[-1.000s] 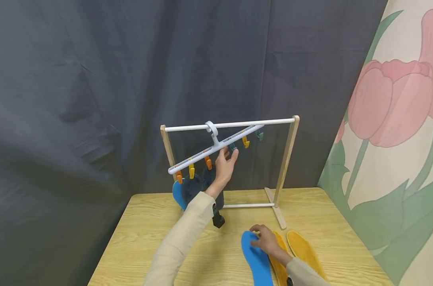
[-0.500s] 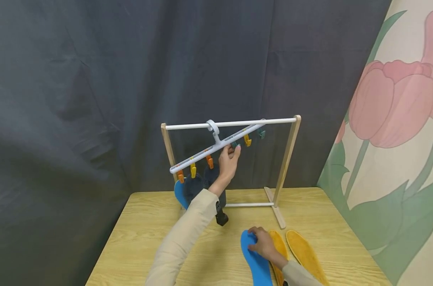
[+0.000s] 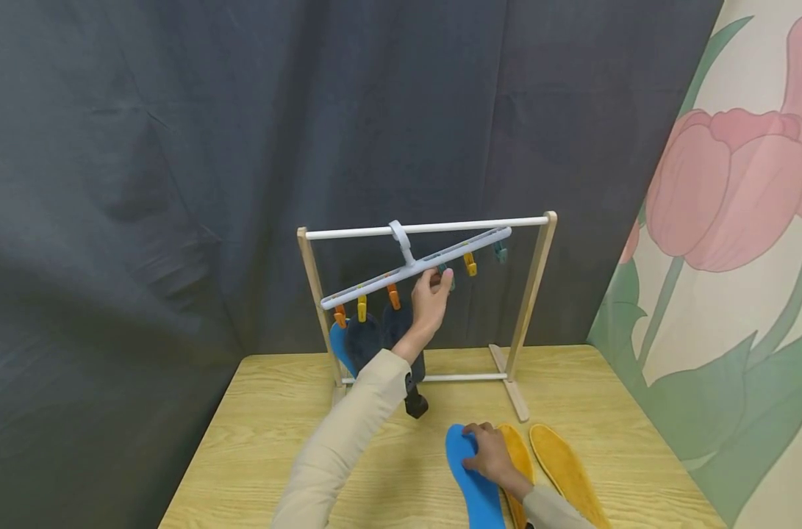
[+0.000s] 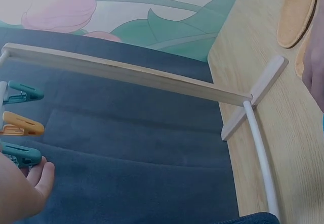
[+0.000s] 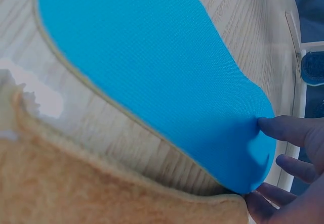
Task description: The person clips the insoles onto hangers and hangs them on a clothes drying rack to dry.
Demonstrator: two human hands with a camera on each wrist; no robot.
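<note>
My left hand [image 3: 429, 308] pinches a teal clip [image 4: 26, 155] under the pale grey clip hanger [image 3: 374, 284]. The hanger hooks over the rack's white top rail and tilts, right end higher. A blue insole [image 3: 342, 347] and dark insoles [image 3: 363, 339] hang from its left clips, partly behind my left arm. On the table, my right hand [image 3: 492, 455] rests over the far end of another blue insole [image 5: 152, 67], which lies flat. In the right wrist view its thumb and fingertips [image 5: 263, 125] touch near opposite edges of that end, fingers only loosely bent.
Two yellow fuzzy insoles [image 3: 568, 474] lie right of the blue one, the nearer partly under my right arm. The wooden rack [image 3: 531, 294] stands at the table's [image 3: 262, 433] back. A yellow clip [image 3: 470, 264] and a teal clip [image 3: 500, 251] hang bare on the hanger's right side.
The hanger has swung rightward and its tilt has eased, its left end rising. My left hand has shifted slightly right with the teal clip. My right hand has barely moved.
</note>
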